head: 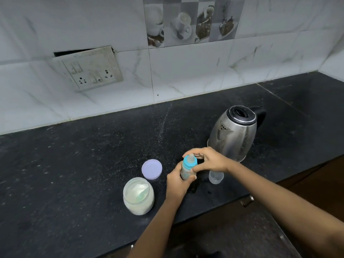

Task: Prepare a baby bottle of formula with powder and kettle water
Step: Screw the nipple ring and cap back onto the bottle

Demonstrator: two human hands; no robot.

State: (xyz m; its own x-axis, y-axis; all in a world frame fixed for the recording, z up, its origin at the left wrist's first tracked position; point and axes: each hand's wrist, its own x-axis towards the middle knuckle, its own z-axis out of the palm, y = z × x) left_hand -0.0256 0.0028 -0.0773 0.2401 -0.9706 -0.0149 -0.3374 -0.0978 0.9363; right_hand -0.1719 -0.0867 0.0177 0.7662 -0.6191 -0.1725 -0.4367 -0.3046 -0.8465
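- The baby bottle [186,172] is near the front of the counter [74,164], between the open powder jar [138,196] and the kettle [234,135].
- The left grip [176,184] wraps round the bottle's body.
- The right grip [210,161] pinches its blue collar [189,163].
- The purple lid [151,169] lies just behind the jar.

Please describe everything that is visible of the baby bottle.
The baby bottle is small: a pale, cloudy body with faint print, a bright blue screw collar and a translucent teat on top, all plastic-looking. It tilts slightly, top to the right, over the black counter, in front of the kettle. The left hand grips its body; fingers of the right hand curl round the collar. Its contents cannot be made out.
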